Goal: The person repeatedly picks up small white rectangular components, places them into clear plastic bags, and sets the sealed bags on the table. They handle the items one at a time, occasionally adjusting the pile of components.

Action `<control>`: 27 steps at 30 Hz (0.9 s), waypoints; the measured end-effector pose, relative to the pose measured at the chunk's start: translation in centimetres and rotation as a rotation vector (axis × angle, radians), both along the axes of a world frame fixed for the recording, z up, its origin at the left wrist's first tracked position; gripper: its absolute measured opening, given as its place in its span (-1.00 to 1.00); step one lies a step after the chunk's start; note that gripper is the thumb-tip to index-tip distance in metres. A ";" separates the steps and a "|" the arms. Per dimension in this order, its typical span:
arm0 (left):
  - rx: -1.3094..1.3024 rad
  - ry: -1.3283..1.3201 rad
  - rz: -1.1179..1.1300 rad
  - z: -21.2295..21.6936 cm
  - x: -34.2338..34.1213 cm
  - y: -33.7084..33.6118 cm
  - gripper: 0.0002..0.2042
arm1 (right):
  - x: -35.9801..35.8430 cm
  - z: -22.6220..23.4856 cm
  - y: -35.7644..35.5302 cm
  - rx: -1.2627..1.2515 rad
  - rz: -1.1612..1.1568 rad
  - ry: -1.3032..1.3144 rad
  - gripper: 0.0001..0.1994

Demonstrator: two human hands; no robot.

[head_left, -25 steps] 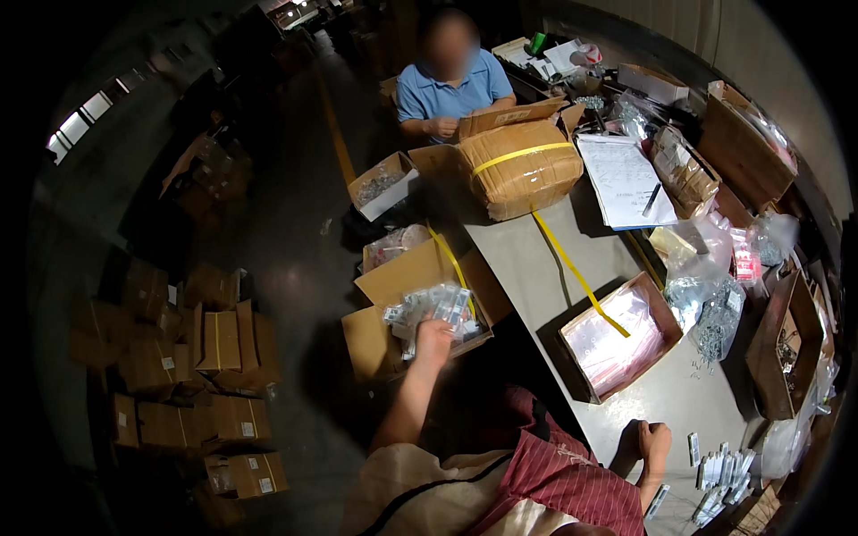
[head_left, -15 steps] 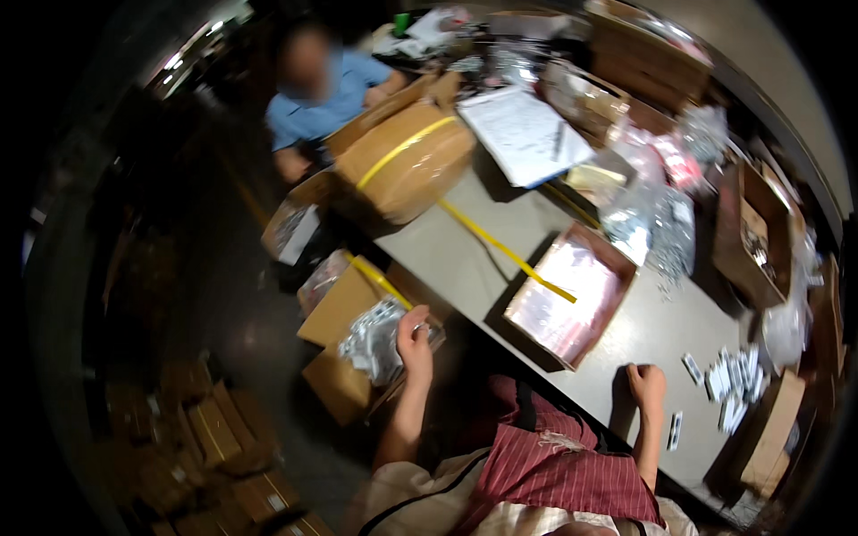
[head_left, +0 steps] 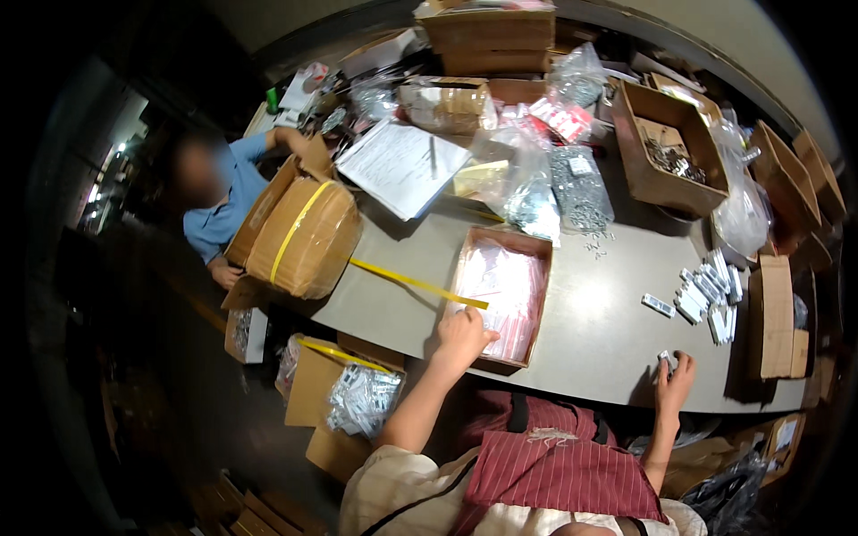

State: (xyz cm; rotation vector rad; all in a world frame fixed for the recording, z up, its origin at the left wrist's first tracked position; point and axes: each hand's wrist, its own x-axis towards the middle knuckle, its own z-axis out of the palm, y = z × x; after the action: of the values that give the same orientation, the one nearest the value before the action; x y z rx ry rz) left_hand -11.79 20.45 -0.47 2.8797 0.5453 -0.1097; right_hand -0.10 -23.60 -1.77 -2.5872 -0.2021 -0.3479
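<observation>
My left hand (head_left: 461,339) reaches over the near left rim of a small open carton (head_left: 508,364), thumb apart from its fingers. Clear plastic bags with pink marks (head_left: 511,299) fill that carton, and the fingertips are at their edge. A yellow strap (head_left: 420,284) ends just above this hand. My right hand (head_left: 677,382) is low over the table's front edge, its fingers closed round a small grey-and-white metal piece (head_left: 666,359). Beyond it lie a single similar piece (head_left: 659,305) and a loose pile of such pieces (head_left: 706,290).
A taped carton with a yellow band (head_left: 315,239) stands at the table's left, beside a person in blue (head_left: 228,201). Below is an open carton of bagged pieces (head_left: 362,400). A clipboard with papers (head_left: 402,165), bagged screws (head_left: 579,189) and a parts carton (head_left: 666,183) lie farther back.
My view has turned right. My left hand has moved from the lower carton of bagged pieces to the small carton on the table. A metal piece now shows in my right hand.
</observation>
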 end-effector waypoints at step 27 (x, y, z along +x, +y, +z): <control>-0.590 -0.390 0.340 8.3 1.3 -4.1 -0.72 | 6.7 3.6 8.2 0.475 0.726 0.253 -0.80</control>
State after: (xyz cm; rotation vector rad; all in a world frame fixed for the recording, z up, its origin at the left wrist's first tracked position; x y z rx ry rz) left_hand -10.45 16.38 7.78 2.1289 0.7579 0.2891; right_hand 6.62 -15.40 1.81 -1.9031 -0.8223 0.1810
